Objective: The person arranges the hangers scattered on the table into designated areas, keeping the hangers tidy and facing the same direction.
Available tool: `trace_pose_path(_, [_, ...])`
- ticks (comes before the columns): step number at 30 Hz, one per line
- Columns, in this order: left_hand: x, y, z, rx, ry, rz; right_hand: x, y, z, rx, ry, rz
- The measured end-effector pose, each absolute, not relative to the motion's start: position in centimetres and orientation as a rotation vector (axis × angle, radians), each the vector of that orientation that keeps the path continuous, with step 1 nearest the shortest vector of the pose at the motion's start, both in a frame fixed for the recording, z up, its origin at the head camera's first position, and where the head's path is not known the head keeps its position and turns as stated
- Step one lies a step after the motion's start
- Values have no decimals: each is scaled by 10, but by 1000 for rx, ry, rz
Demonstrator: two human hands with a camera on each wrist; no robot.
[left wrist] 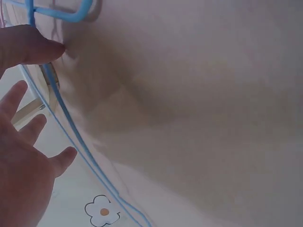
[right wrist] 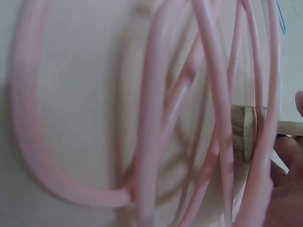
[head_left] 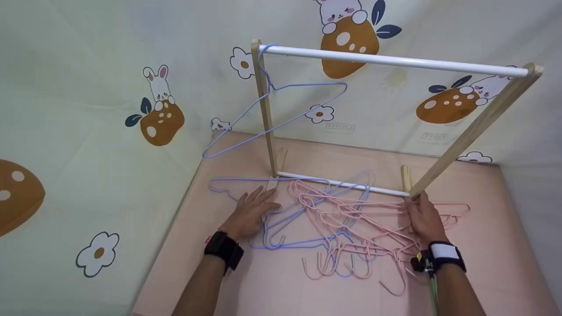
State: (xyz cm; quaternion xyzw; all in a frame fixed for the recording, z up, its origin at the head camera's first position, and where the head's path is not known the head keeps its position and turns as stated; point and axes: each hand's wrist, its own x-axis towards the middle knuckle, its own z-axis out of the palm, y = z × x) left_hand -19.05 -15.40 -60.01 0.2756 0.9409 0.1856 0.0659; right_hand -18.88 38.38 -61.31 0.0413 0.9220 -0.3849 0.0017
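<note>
The left wrist view shows the palm side of the left hand, fingers spread wide and holding nothing, with a strand of the blue hangers passing behind the thumb. The head view gives only the back of that hand, beside the left foot of the rack; whether its fingertips touch the rack cannot be told. The right wrist view brings pink hangers close, crossing in front of the rack's right foot, which the right hand partly covers in the head view. That hand is at the base of the rack's right post; whether its fingers grip the wood cannot be told. Only the head view takes in the whole rack, with a single hanger, also blue, hooked near the left end of its top rail.

The other hangers lie tangled on the pink desk before the rack, blue more to its left, pink more to its right, cluttering the space between the hands. Printed cloth stands behind and left of the rack.
</note>
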Motion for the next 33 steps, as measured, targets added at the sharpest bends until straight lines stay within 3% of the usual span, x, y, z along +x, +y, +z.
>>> trace_pose_path(14, [-189,-155,-599,769,2829,596,-189,383,-613,156,2870,-1224])
trace_pose_path(33, [-181,-169,-589,943,2927,755,-190,382,-613,138,2883,-1177])
